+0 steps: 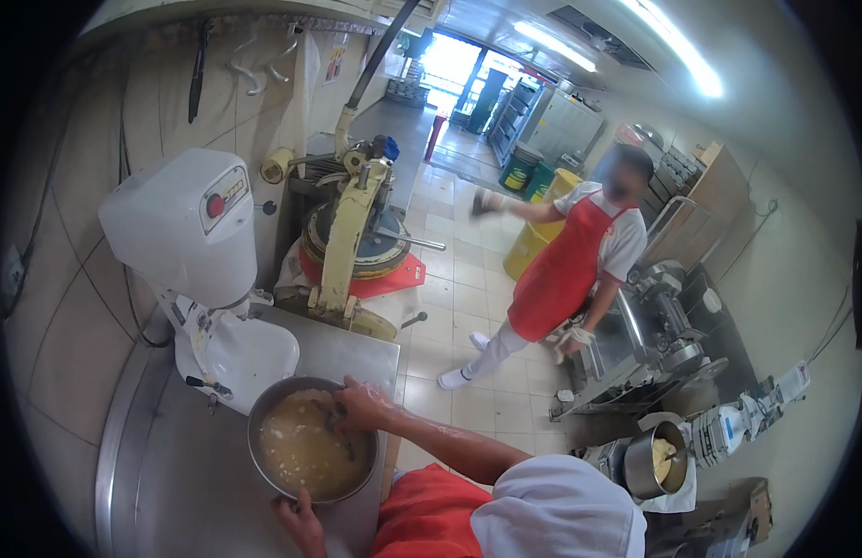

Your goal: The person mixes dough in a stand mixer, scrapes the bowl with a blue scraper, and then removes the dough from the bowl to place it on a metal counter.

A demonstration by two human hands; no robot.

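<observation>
Head view, the only angle to go on: looks like hand-mixing a runny tan batter (296, 446) in a round steel mixing bowl (301, 382). Parked on the stainless counter (198, 484), just beside the base of the white stand mixer (185, 219) and pretty near the counter's right-hand edge.

Tips for doing this bit well, IMO: keep the bowl pinned so close to that edge, maybe nudge it inward a touch. Go round in steady circles, scrape along wall and bottom, chase down those pale specks on top (lumps or bubbles, can't tell). Don't whip too hard with stuff this loose, or expect splashes over the rim.

Now the hands. Apart, on opposite sides of the bowl. Left hand (301, 525) clamped on the near rim, thumb up top, other fingers mostly hidden, forearm mostly cut off. Good spot for bracing, honestly. Right hand (361, 406) over the far-right rim, fingers angled down toward the batter, forearm reaching across from the right past the red apron (431, 516), elbow out to the side. Something dark (348, 448) by those fingers, maybe whisk wires. Too blurry to call, so can't say whether gripping a tool or stirring bare-handed.
</observation>
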